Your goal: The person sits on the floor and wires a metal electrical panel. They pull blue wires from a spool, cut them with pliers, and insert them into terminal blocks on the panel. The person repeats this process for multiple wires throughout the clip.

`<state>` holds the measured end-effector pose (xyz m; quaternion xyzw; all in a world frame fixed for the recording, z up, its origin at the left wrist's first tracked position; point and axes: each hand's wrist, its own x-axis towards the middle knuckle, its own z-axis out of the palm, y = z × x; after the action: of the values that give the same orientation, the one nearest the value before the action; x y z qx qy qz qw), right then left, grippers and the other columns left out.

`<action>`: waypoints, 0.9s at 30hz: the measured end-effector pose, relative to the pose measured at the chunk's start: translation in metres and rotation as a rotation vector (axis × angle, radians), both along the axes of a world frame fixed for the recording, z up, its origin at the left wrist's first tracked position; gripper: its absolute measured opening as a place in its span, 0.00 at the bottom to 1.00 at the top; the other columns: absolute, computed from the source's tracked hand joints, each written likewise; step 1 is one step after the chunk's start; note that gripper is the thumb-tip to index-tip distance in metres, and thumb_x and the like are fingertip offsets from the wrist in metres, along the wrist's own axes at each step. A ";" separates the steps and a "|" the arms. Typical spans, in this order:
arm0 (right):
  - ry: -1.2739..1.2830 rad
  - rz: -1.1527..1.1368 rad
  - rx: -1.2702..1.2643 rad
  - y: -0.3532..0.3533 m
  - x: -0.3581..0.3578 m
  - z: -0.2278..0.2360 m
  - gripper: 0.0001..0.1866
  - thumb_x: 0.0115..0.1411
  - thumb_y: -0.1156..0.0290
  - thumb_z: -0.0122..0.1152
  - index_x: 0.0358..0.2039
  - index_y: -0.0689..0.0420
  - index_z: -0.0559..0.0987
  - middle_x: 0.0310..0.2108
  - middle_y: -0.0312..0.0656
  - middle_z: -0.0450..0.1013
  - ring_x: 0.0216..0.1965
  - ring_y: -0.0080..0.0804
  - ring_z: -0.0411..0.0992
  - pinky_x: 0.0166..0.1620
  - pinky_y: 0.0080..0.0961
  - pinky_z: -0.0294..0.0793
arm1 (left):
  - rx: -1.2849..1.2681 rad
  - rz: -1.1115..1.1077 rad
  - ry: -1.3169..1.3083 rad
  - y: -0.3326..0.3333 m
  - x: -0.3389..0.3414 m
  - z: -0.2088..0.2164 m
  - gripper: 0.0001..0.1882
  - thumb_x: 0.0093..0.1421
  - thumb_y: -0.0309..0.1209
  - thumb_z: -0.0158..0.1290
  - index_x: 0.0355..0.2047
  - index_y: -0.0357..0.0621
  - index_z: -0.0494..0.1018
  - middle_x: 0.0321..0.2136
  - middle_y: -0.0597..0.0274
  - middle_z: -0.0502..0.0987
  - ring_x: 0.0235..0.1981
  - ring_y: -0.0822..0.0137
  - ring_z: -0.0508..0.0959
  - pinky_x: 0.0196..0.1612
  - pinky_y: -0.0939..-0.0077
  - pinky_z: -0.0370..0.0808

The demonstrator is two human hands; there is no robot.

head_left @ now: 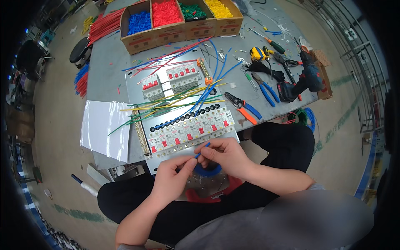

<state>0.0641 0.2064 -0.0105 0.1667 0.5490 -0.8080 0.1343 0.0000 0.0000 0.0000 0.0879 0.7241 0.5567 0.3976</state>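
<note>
- Grey shirt (233, 227) nearest the camera, lower edge; black trouser legs (287, 137) spread beyond it.
- Blue piece (208, 144): between both hands, over the panel's (133, 83) near edge as seen from above. Short and thin; wire or sleeve, cannot tell.
- Handling, judged: very light, probably bendy, smooth plastic skin likely a bit slippery; not fragile, easy to drop. Best held by fingertips, one grip near each end.
- Left hand (174, 171): thumb and index pinch the lower end; other fingers curled, partly hidden. Forearm rises from lower left, back of hand up.
- Right hand (228, 155): thumb and index pinch nearer the upper end, tip poking out; other fingers bent underneath. Forearm slants in from lower right, wrist roughly straight.
- Hands nearly touching; breakers (189, 136) just beyond, strippers (246, 111) farther right on the table (110, 79).
</note>
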 end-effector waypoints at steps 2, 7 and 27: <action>0.035 -0.042 0.053 0.004 -0.008 0.005 0.13 0.73 0.69 0.60 0.48 0.66 0.83 0.34 0.40 0.81 0.34 0.26 0.79 0.43 0.25 0.80 | 0.021 0.009 0.029 0.000 -0.007 -0.003 0.11 0.72 0.31 0.55 0.47 0.38 0.83 0.24 0.72 0.74 0.26 0.82 0.70 0.29 0.85 0.66; 0.143 -0.248 -0.165 0.060 -0.021 0.014 0.14 0.73 0.67 0.59 0.45 0.69 0.82 0.32 0.43 0.81 0.33 0.30 0.79 0.42 0.27 0.80 | 0.095 0.014 -0.053 -0.008 -0.014 0.009 0.11 0.71 0.28 0.54 0.48 0.38 0.83 0.26 0.71 0.77 0.26 0.82 0.69 0.29 0.85 0.67; 0.146 -0.258 -0.147 0.095 -0.002 0.006 0.16 0.74 0.66 0.56 0.46 0.69 0.80 0.33 0.43 0.80 0.32 0.30 0.79 0.43 0.28 0.81 | 0.084 0.029 0.017 0.001 0.003 -0.007 0.10 0.66 0.27 0.61 0.43 0.32 0.82 0.31 0.59 0.85 0.33 0.76 0.83 0.38 0.82 0.78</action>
<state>0.0625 0.3018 -0.0045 0.1663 0.4705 -0.8666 0.0010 0.0030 0.0006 -0.0070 0.0986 0.7047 0.5915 0.3793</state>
